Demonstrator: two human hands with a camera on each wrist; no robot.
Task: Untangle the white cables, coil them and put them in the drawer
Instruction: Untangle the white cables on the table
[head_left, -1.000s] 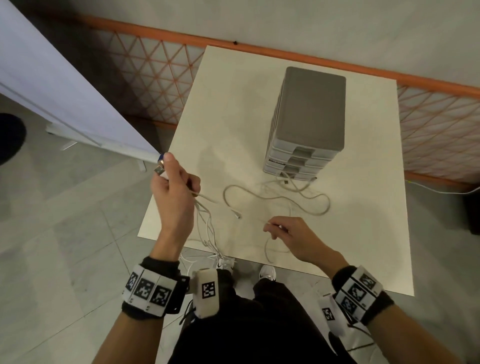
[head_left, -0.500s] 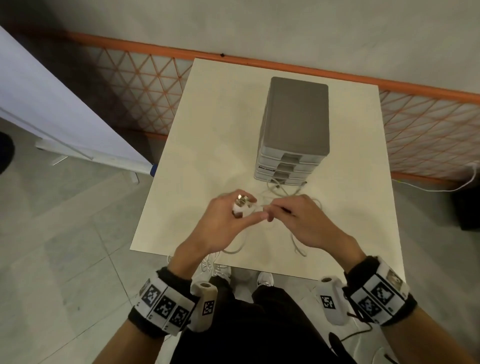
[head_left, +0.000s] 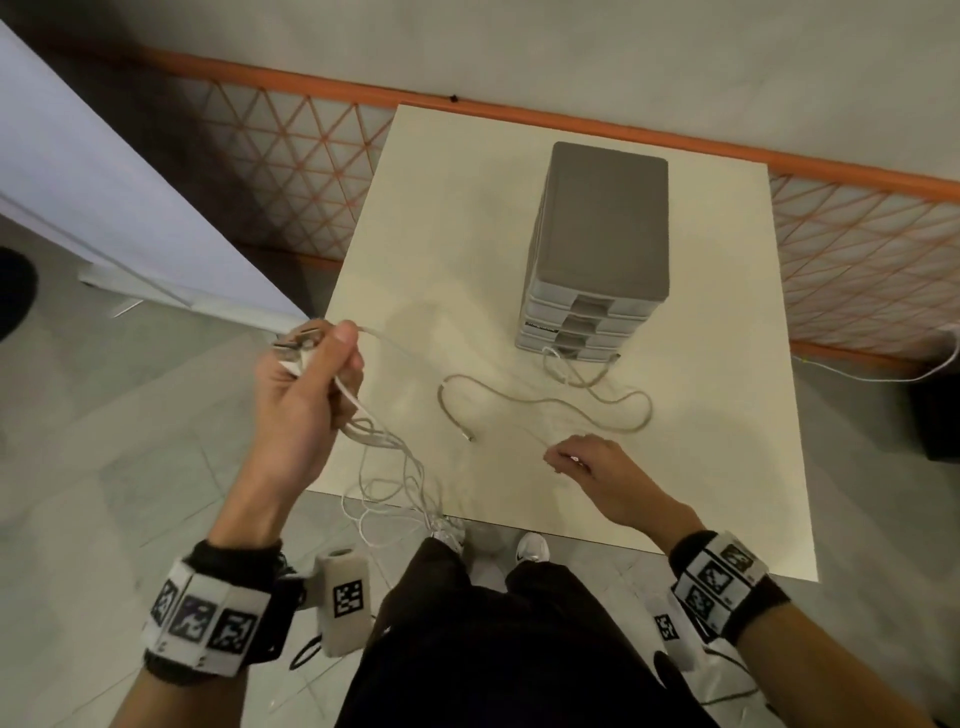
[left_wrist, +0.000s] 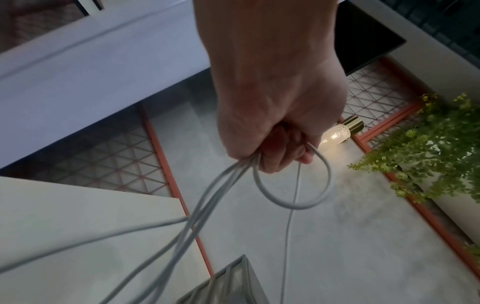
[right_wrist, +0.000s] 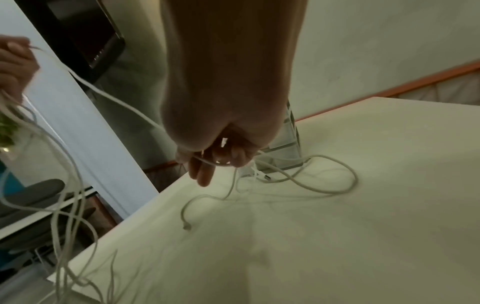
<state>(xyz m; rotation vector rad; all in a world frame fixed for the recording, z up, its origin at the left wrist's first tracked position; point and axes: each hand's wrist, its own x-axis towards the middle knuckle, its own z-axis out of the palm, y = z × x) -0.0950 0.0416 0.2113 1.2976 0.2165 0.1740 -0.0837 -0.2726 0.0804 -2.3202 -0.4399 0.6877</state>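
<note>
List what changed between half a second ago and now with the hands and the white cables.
The left hand swung out left past the table edge, carrying its gripped bunch of white cables, whose loops hang toward the floor. The right hand drew back toward the near edge, fingers pinching a thin cable. Half a second ago the two hands met at the table's middle. The drawer unit and the loose cable before it stayed put.

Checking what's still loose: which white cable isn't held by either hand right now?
The cable lying flat on the table in a wavy line, running from the drawer unit; the others hang from the left hand.
</note>
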